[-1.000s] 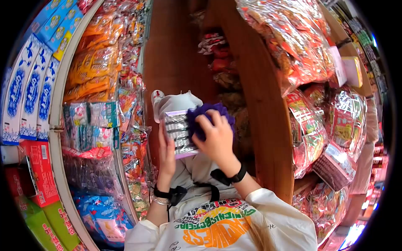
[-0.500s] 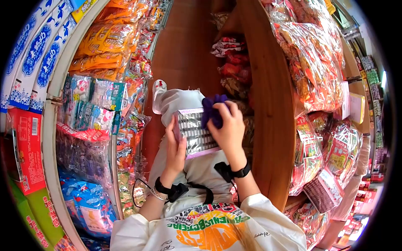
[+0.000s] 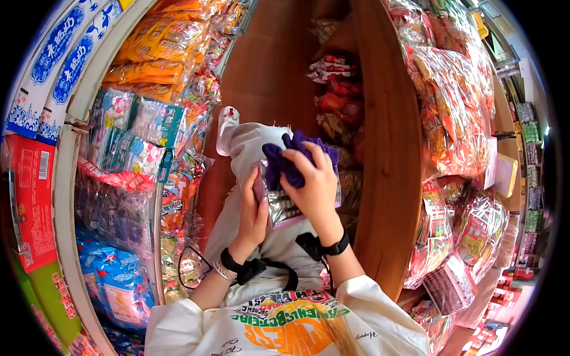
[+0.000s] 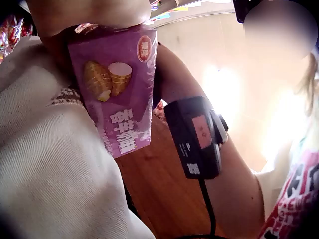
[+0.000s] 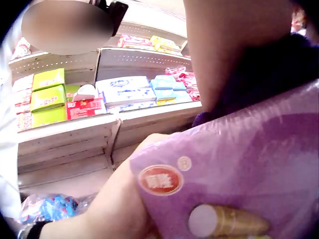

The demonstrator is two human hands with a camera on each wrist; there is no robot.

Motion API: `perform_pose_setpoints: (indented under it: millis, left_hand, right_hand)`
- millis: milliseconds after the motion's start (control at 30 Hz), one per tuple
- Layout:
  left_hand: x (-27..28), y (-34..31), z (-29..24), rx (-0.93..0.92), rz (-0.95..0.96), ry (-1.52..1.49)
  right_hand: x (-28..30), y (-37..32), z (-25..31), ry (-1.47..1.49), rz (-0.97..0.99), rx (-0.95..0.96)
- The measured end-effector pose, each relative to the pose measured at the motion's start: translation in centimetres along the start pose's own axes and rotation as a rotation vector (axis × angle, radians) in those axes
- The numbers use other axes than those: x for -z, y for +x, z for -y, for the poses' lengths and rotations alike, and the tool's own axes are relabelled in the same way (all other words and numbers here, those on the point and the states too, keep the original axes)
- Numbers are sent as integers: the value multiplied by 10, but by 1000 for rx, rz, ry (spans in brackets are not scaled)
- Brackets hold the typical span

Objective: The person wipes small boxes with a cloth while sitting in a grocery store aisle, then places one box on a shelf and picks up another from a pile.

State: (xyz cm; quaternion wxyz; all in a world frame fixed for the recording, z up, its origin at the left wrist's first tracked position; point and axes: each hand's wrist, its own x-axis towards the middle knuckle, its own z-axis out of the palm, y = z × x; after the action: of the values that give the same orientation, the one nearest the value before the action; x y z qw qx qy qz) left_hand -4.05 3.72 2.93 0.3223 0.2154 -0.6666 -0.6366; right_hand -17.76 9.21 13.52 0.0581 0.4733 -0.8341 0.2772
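A purple box (image 3: 279,209) with a see-through, silvery striped top sits over the lap in the head view. My left hand (image 3: 252,216) grips it by its left side. Two cut taro roots are printed on the box (image 4: 119,89) in the left wrist view. My right hand (image 3: 314,187) holds a bunched dark purple cloth (image 3: 279,160) against the top of the box, fingers bent over it. The cloth covers much of the upper part of the box. In the right wrist view the cloth (image 5: 284,64) shows dark above the box's purple face.
On the left, shelves carry orange snack bags (image 3: 154,44), teal candy packs (image 3: 157,121) and a red box (image 3: 35,196). A wooden shelf edge (image 3: 389,148) runs along the right, with plastic-wrapped red bags (image 3: 451,107) beyond it. Brown floor (image 3: 267,65) lies between.
The right hand has moved the cloth leftward over the box's top, covering more of its striped window. The left hand keeps its hold. The head view has shifted slightly.
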Motion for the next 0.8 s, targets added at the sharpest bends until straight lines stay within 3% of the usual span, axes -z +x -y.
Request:
perform_pose_setpoints:
  millis: [133,333,633,800]
  left_hand:
    - [2,-1,-10,-51,2,-46]
    - [0,-5,4,23,10,-199]
    - [2,-2,-5,28,38,-275]
    - [6,-6,1,-15,94,-162]
  right_hand:
    - [7,-26,15,12,68,35]
    - [20,-69,17,-8,168,95]
    - [22,-55,13,39,135,14]
    - [12,-39,7,75,40,-102]
